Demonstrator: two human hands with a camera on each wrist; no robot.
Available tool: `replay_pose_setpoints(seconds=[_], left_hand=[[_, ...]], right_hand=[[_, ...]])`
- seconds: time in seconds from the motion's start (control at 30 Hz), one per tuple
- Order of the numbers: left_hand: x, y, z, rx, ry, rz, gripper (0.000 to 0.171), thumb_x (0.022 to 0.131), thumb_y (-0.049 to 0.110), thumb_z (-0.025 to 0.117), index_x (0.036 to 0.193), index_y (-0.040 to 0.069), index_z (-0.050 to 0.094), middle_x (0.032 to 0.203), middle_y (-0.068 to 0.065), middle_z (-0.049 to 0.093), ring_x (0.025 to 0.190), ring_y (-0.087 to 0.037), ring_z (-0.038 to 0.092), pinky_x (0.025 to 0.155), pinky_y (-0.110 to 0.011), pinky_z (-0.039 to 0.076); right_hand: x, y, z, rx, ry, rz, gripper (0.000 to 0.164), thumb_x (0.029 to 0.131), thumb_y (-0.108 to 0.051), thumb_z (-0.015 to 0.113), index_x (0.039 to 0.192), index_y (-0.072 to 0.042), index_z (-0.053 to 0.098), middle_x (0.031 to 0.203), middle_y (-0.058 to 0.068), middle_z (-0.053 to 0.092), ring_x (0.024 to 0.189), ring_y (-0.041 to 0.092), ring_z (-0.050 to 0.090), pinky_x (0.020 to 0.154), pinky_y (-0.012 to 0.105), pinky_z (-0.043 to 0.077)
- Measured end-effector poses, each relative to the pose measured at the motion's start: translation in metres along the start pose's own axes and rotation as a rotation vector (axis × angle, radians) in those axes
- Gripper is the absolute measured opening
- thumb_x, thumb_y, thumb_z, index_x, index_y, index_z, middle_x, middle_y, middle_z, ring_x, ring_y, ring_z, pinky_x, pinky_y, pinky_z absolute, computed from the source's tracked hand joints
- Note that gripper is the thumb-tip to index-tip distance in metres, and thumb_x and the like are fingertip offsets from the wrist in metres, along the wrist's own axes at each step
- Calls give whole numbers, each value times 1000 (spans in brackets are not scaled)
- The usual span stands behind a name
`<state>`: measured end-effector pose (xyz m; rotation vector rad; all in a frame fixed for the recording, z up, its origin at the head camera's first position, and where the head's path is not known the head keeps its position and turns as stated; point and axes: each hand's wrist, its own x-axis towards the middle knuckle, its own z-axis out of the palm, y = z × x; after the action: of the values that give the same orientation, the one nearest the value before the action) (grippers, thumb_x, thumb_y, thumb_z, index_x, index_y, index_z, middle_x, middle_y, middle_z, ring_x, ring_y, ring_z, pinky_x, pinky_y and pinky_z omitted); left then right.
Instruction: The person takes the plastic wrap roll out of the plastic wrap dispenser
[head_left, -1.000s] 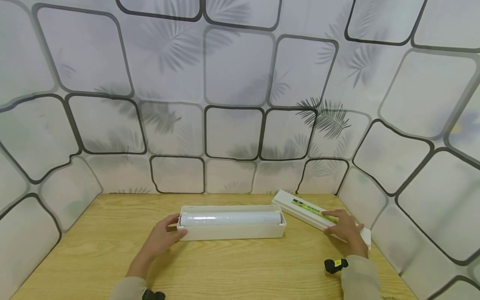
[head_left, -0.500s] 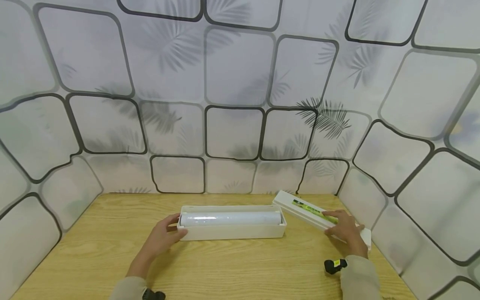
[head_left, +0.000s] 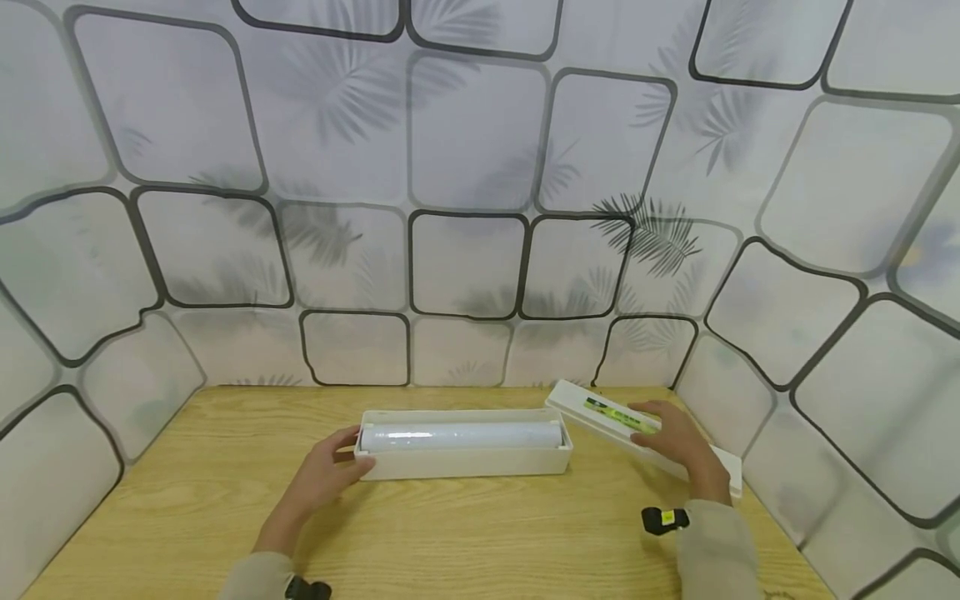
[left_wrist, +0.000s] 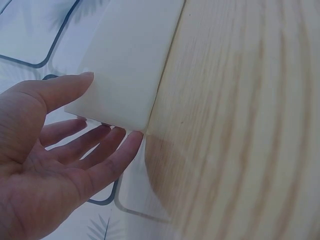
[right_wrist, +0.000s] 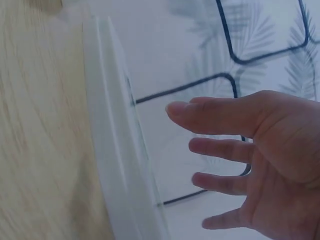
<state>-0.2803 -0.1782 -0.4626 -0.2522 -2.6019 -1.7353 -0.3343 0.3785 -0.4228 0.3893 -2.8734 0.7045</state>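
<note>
A long white cling film box (head_left: 465, 464) stands uncovered in the middle of the wooden table. Inside lies a shiny roll of cling film (head_left: 461, 436). My left hand (head_left: 327, 475) holds the box's left end, the thumb on its front face and the fingers around the end; the left wrist view shows this grip on the box (left_wrist: 125, 60). To the right, the white lid (head_left: 577, 400) with a green label lies at a slant. My right hand (head_left: 678, 437) hovers over it, fingers spread; the right wrist view shows a gap between fingertips and lid (right_wrist: 107, 115).
A pale wooden table (head_left: 480, 533) carries everything. Patterned walls (head_left: 468, 267) close it off at the back and on both sides. The lid's near right end lies close to the right wall.
My right hand has come off the lid and moved slightly left and up, fingers spreading. The left hand, the box and the lid have stayed in place.
</note>
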Motion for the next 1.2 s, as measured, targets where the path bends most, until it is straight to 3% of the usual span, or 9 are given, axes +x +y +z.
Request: replay_pose_setpoints(seconds=[0.33, 0.6, 0.93, 1.2], left_hand=[[1, -5, 0, 7, 0, -1, 64, 96, 12, 73, 149, -10, 43, 148, -38, 48, 126, -54, 59, 86, -43, 65], [1, -4, 1, 4, 2, 2, 64, 96, 12, 72, 149, -11, 43, 148, -38, 48, 126, -54, 59, 86, -44, 65], [-1, -6, -2, -3, 11, 13, 64, 96, 10, 72, 148, -11, 43, 146, -38, 50, 123, -52, 62, 83, -41, 65], [-2, -3, -1, -16, 12, -16, 63, 96, 11, 72, 149, -9, 45, 148, -37, 49, 126, -52, 60, 87, -44, 64]], right_hand=[[11, -36, 13, 104, -89, -72, 53, 90, -15, 79, 136, 4, 62, 140, 33, 59, 125, 57, 55, 101, 66, 51], [18, -65, 24, 149, -124, -151, 47, 94, -12, 75, 136, 3, 63, 142, 31, 59, 125, 57, 56, 103, 67, 50], [30, -101, 43, 149, -96, -298, 41, 94, -11, 74, 133, 1, 66, 133, 23, 67, 122, 47, 62, 101, 64, 52], [43, -125, 61, 64, -167, -349, 38, 94, -15, 75, 130, -2, 69, 130, 19, 70, 114, 41, 66, 96, 56, 56]])
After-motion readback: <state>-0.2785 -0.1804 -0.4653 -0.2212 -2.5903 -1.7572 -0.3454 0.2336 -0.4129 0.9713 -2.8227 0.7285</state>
